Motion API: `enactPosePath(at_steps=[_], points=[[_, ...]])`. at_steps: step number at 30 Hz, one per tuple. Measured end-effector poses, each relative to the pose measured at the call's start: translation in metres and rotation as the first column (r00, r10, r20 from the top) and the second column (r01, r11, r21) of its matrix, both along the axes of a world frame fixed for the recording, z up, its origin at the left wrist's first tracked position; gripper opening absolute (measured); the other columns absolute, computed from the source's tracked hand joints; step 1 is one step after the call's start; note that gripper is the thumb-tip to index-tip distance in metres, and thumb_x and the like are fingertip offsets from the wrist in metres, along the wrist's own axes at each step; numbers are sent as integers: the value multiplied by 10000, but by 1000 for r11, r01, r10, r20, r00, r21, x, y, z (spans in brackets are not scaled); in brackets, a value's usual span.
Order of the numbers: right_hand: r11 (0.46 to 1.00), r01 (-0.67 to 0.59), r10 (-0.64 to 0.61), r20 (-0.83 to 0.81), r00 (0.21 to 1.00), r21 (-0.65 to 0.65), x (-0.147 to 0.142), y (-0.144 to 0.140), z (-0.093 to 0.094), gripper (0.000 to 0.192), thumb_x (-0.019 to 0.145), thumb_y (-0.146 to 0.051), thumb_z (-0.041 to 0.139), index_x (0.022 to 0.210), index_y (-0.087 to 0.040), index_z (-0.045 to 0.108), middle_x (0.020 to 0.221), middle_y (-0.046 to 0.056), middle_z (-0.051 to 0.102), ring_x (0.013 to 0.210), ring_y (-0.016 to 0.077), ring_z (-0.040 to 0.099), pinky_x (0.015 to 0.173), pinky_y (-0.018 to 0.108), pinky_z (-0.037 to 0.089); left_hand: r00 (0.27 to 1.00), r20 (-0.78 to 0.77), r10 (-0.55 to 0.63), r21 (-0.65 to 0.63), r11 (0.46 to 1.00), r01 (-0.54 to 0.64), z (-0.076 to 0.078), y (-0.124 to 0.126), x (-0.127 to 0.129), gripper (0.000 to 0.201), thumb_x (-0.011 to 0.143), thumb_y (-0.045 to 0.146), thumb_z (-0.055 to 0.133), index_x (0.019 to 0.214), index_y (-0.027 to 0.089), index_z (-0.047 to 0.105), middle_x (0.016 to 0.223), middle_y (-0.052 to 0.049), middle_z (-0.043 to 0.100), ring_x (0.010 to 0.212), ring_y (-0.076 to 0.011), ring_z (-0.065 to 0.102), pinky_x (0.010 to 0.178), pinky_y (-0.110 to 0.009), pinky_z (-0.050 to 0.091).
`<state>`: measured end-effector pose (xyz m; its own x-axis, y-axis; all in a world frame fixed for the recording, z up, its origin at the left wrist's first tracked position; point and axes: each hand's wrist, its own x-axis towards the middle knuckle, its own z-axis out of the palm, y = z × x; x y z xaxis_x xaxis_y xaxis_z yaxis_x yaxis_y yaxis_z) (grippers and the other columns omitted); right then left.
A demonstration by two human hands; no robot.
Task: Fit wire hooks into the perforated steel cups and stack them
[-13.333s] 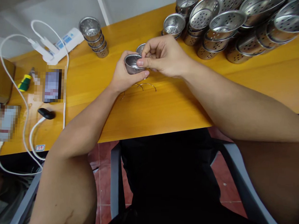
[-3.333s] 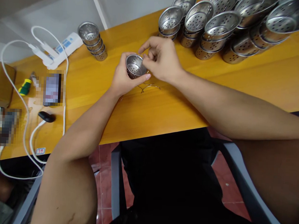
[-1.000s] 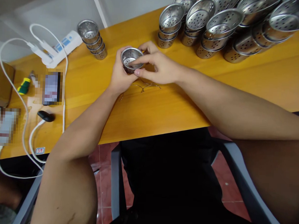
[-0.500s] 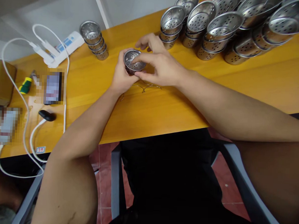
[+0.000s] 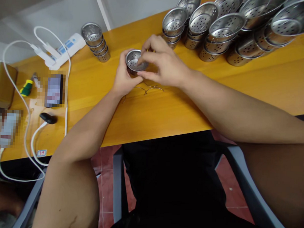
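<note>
A small perforated metal cup (image 5: 132, 62) stands mouth-up on the yellow wooden table, and my left hand (image 5: 124, 80) is wrapped round its near left side. Over the right side of its rim my right hand (image 5: 164, 64) is curled. The index fingertip is just inside the mouth and the thumb lies along the outside, with the rim between them. Thin curved wires (image 5: 153, 88) lie on the table close below the cup; part of them is hidden by my hands.
A stack of similar cups (image 5: 100, 48) stands left of my hands, and several more stacks (image 5: 212, 46) fill the back right. A white power strip (image 5: 71, 48), cables, a phone (image 5: 54, 89), a screwdriver (image 5: 27, 86) and a black mouse-shaped object (image 5: 48, 118) lie at left.
My right index finger has drawn back from deeper in the cup toward its right rim, and the fingers are more curled. My left hand and the cup have stayed put.
</note>
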<state>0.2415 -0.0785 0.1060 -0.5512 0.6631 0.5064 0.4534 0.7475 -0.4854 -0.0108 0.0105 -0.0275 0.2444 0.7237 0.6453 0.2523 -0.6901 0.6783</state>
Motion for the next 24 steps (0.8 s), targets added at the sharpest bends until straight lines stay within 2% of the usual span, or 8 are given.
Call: enactPosePath(at_steps=[2,5,10,15,19,21,23,24], points=[[999,-27,25,78,997,26,-1,2,-1,192,1129,-585,862,1226,-420,855,1410,86,815,1426,475,688,1274,658,592,1000,-6,-19,-24,1000,19,1,-1,-2,967,897,578,1069,1655,388,499,1598,-128,707,1489,-378,774,1338,-583,655],[995,32,-57,288,956,91,-5,-4,10,114,1174,-440,770,1186,-350,839,1382,106,848,1330,423,741,1243,586,572,998,-31,-49,-31,998,48,0,-1,-7,987,912,665,1057,1677,382,501,1635,-141,726,1523,-401,774,1381,-623,636],[966,230,-256,597,760,122,-9,-29,45,402,1233,-248,548,1504,-187,837,1564,212,820,1414,430,760,1124,504,570,989,-70,-129,56,990,133,-7,12,-19,1097,872,920,967,1750,507,458,1803,-97,668,1680,-483,672,1445,-781,560],[846,532,-438,629,642,46,6,-25,54,433,1244,-320,554,1461,-148,888,1506,323,828,1267,482,799,989,509,574,998,-29,51,63,997,-50,-4,23,-35,925,885,920,944,1647,609,523,1769,28,680,1707,-450,560,1365,-851,534],[772,635,-478,638,604,-24,21,-11,51,270,1152,-204,749,1352,-106,901,1432,365,841,1211,473,815,1002,523,595,970,-39,238,79,969,-235,10,27,-49,777,1085,950,738,1621,448,486,1836,-35,508,1833,-355,236,1459,-841,328],[741,670,-482,659,577,-44,25,-7,51,275,1085,-111,807,1346,-86,890,1420,376,841,1202,448,813,1005,503,590,944,106,311,256,909,-328,19,35,-55,898,997,1088,703,1530,393,506,1846,-79,362,1798,-378,164,1495,-831,205],[720,692,-487,672,559,-54,27,-6,53,275,1071,-117,856,1342,-78,880,1436,381,833,1219,439,802,1016,494,583,882,238,407,434,768,-471,29,45,-60,926,992,1127,634,1499,362,513,1882,-54,285,1776,-364,162,1550,-764,178],[717,694,-491,665,563,-58,27,-7,54,261,1092,-162,879,1340,-83,875,1460,378,825,1244,443,795,1033,498,582,849,207,486,490,700,-520,35,49,-63,869,1050,1056,641,1554,364,493,1930,-8,258,1807,-333,149,1583,-697,204]])
